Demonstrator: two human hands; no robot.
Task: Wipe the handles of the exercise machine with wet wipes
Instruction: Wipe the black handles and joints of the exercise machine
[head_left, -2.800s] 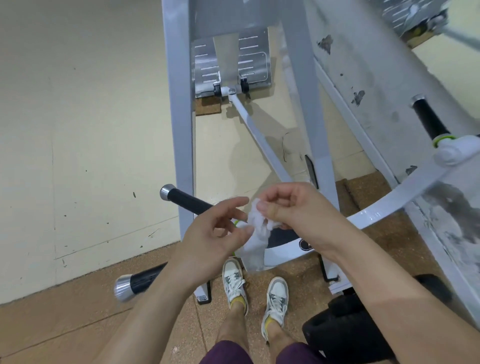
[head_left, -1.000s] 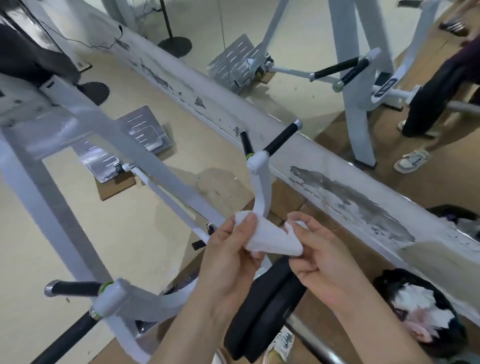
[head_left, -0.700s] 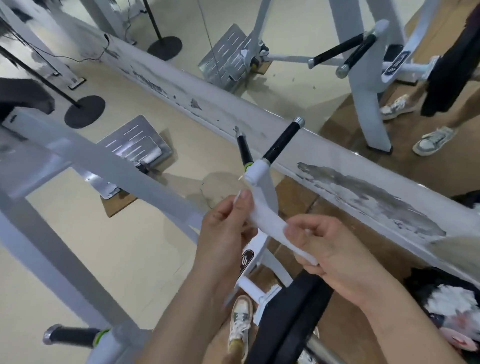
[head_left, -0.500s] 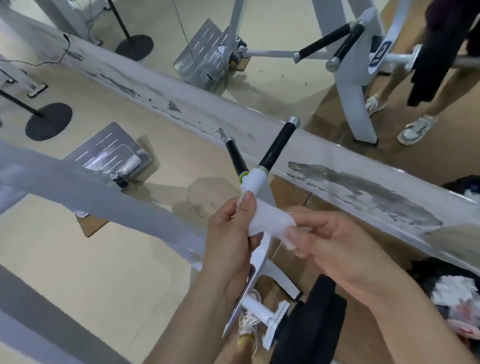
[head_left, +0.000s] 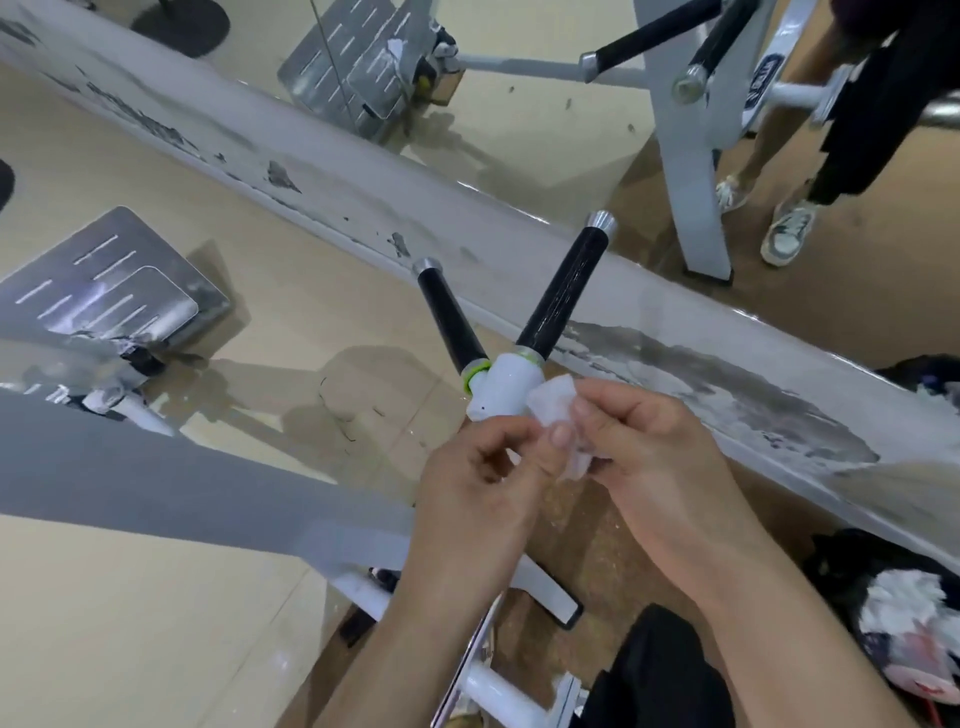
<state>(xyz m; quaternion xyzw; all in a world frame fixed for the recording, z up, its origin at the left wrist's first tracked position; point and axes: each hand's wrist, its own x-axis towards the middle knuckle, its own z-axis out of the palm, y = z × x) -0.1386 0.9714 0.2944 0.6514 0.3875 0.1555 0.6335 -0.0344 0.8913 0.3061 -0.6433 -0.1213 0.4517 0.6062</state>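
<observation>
A crumpled white wet wipe (head_left: 558, 415) is held just below the white hub (head_left: 504, 389) from which two black handles fork upward, and appears to touch its lower right edge. The wipe is pinched from the left by the thumb and fingers of the left hand (head_left: 483, 483) and from the right by the fingertips of the right hand (head_left: 649, 457). The shorter handle (head_left: 449, 322) is angled up-left of the hub, the longer handle (head_left: 563, 291) up-right.
</observation>
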